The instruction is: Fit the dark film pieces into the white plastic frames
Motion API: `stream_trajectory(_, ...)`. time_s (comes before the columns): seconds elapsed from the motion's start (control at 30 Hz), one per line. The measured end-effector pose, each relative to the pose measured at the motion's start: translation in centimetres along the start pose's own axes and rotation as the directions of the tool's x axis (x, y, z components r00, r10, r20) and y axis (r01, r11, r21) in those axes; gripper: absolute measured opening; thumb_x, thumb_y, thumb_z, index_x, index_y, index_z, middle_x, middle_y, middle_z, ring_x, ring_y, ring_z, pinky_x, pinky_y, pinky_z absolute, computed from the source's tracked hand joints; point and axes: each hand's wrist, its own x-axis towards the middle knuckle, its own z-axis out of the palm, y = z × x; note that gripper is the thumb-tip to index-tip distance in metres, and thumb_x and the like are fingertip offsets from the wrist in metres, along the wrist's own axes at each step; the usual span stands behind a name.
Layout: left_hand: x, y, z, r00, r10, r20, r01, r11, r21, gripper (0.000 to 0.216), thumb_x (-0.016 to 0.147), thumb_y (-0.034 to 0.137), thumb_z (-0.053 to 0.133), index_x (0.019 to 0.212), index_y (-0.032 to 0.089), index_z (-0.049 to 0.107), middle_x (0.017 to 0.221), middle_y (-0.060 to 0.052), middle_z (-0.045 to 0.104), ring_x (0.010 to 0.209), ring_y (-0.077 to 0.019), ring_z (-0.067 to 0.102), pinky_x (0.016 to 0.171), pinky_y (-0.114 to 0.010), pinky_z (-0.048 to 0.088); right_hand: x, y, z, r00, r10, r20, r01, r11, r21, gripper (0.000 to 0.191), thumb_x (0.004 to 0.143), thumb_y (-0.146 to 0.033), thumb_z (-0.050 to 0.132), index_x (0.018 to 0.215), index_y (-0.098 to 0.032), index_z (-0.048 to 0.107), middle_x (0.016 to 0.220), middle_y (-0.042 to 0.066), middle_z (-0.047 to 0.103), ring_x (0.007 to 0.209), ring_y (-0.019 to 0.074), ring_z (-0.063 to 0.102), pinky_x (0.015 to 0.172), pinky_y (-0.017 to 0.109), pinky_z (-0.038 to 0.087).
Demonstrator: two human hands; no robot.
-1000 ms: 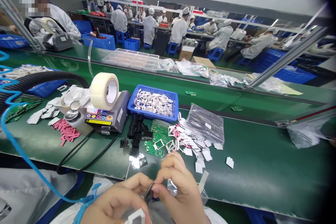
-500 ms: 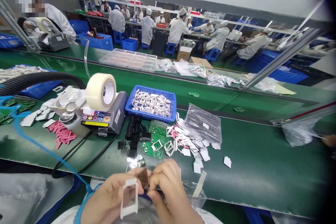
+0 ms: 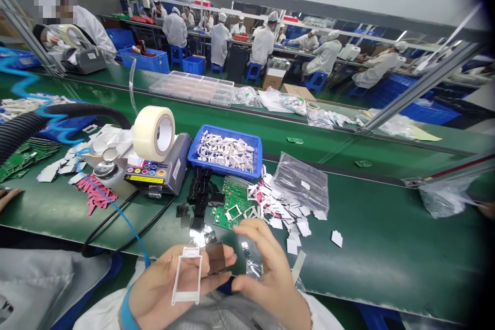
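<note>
On your tape dispenser (image 3: 162, 167), a yellow warning label and a small model mark show, but you cannot read either.

Left hand (image 3: 162, 289): bare, no glove; white garment sleeve with blue elastic cuff band (image 3: 126, 314) at the wrist. Right hand (image 3: 270, 278): bare, ungloved; white sleeve (image 3: 320, 314) directly behind the wrist.

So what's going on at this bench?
A person at a green bench holds a white frame flat in the left hand, with a dark square chip pinched at its fingertips. The right hand is open beside it, by a scrap of clear film. Circuit boards and loose white frames lie just beyond.
</note>
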Motion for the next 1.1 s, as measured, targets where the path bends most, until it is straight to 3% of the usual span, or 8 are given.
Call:
stream_trajectory(0.1,0.1,-0.2,0.4,1.000,-0.023,-0.017,0.023,1.000,0.014,0.030,0.074,0.039,0.062,0.086,0.013,0.071,0.113,-0.016,0.064,0.113,-0.0280,0.053,0.103,-0.045,0.031,1.4,-1.5,-0.9,0.987,-0.156,0.045,0.161,0.981,-0.111,0.048,0.075,-0.058,0.059,0.109,-0.025,0.053,0.095,0.004,0.057,0.089,0.0221,0.052,0.087,0.045,0.035)
stream_trajectory(0.2,0.2,-0.4,0.5,1.000,-0.004,-0.007,0.005,0.999,0.046,0.033,0.070,0.041,0.065,0.086,0.012,0.070,0.104,-0.015,0.066,0.109,-0.0286,0.054,0.102,-0.047,0.030,1.7,-1.4,-0.6,0.983,-0.179,0.031,0.182,0.976,-0.124,0.028,0.079,-0.044,0.061,0.099,-0.025,0.057,0.088,0.002,0.060,0.085,0.0202,0.054,0.092,0.050,0.029)
stream_trajectory(0.43,0.4,-0.4,1.0,1.000,-0.023,0.008,0.022,0.997,0.073,0.024,0.075,0.032,0.061,0.080,0.010,0.070,0.101,-0.016,0.066,0.104,-0.0274,0.056,0.096,-0.044,0.035,1.0,-0.7,0.0,0.982,-0.188,0.016,0.188,0.982,-0.016,0.037,0.080,-0.054,0.054,0.105,-0.026,0.057,0.083,0.002,0.060,0.085,0.0210,0.056,0.092,0.051,0.032)
stream_trajectory(0.53,0.5,-0.2,0.9,1.000,-0.017,0.013,0.017,0.999,0.045,0.029,0.070,0.037,0.065,0.083,0.011,0.070,0.098,-0.015,0.067,0.104,-0.0286,0.055,0.095,-0.046,0.036,1.2,-0.4,-0.5,0.971,-0.235,-0.036,0.231,0.968,-0.093,0.031,0.083,-0.049,0.054,0.102,-0.025,0.058,0.079,0.002,0.059,0.084,0.0217,0.055,0.089,0.052,0.033)
stream_trajectory(0.63,0.8,0.0,0.5,0.995,-0.060,-0.081,0.066,0.995,0.073,0.027,0.076,0.034,0.060,0.088,0.012,0.069,0.094,-0.012,0.066,0.096,-0.0254,0.058,0.088,-0.047,0.041,2.0,-0.1,-2.3,0.958,-0.282,-0.058,0.266,0.944,-0.193,0.032,0.085,-0.048,0.051,0.106,-0.025,0.058,0.084,0.004,0.057,0.087,0.0223,0.053,0.092,0.054,0.031)
stream_trajectory(0.77,1.5,-0.5,-0.1,0.960,-0.237,-0.151,0.261,0.951,0.166,0.035,0.076,0.039,0.057,0.082,0.007,0.069,0.067,-0.008,0.063,0.060,-0.0154,0.058,0.070,-0.040,0.048,3.6,-0.8,-5.0,0.927,-0.333,0.174,0.371,0.880,-0.295,0.030,0.084,-0.046,0.054,0.110,-0.033,0.060,0.102,0.006,0.051,0.101,0.0247,0.047,0.095,0.053,0.031)
stream_trajectory(0.9,2.0,-1.3,-0.3,0.921,-0.364,-0.140,0.386,0.902,0.193,0.037,0.073,0.042,0.058,0.072,0.007,0.069,0.055,-0.005,0.060,0.047,-0.0133,0.055,0.059,-0.033,0.047,4.9,-2.5,-5.7,0.801,-0.354,0.484,0.527,0.799,-0.288,0.034,0.077,-0.039,0.066,0.111,-0.038,0.061,0.112,0.006,0.050,0.112,0.0271,0.040,0.094,0.048,0.036)
stream_trajectory(1.1,2.3,-1.8,-0.2,0.899,-0.422,-0.113,0.437,0.876,0.206,0.029,0.079,0.030,0.051,0.075,0.008,0.070,0.060,-0.006,0.065,0.040,-0.0105,0.053,0.049,-0.026,0.044,5.7,-3.9,-5.4,0.709,-0.353,0.611,0.593,0.767,-0.244,0.026,0.087,-0.029,0.056,0.111,-0.036,0.060,0.118,0.006,0.055,0.110,0.0230,0.046,0.090,0.044,0.040)
